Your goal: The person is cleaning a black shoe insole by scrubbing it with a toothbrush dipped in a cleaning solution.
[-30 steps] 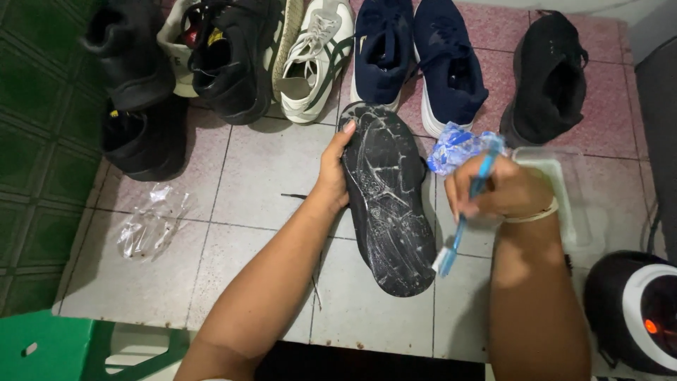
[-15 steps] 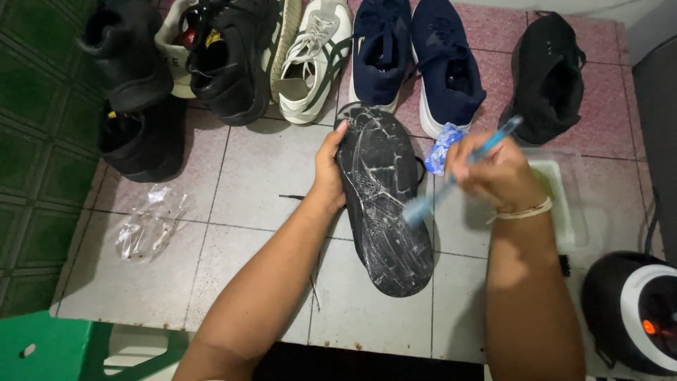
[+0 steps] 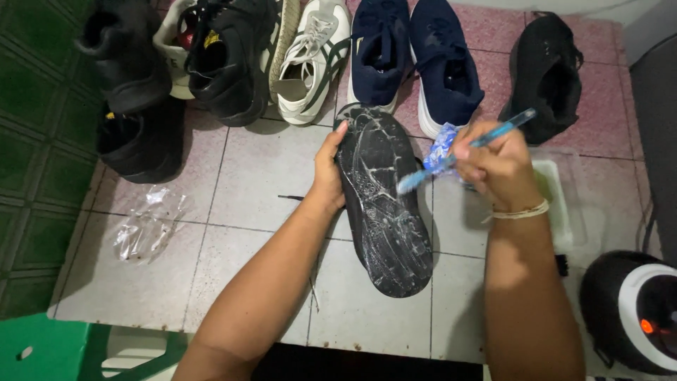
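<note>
Scrubbing shoe sole.
Left hand fingers gripping upturned black shoe; right hand fingers pinching blue toothbrush, bristles touching sole.

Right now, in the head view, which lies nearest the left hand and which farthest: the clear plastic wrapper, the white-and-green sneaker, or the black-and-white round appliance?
From the left hand:
1. White-and-green sneaker, just above.
2. Clear plastic wrapper, on the tiles to the left.
3. Black-and-white round appliance, far bottom right.

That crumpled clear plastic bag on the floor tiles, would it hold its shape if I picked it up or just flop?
The clear plastic bag would probably flop: it lies crumpled and flattened on the tiled floor. It looks thin and see-through, so likely very light and easily blown or slid. Its glossy creases suggest it may be slippery.
</note>
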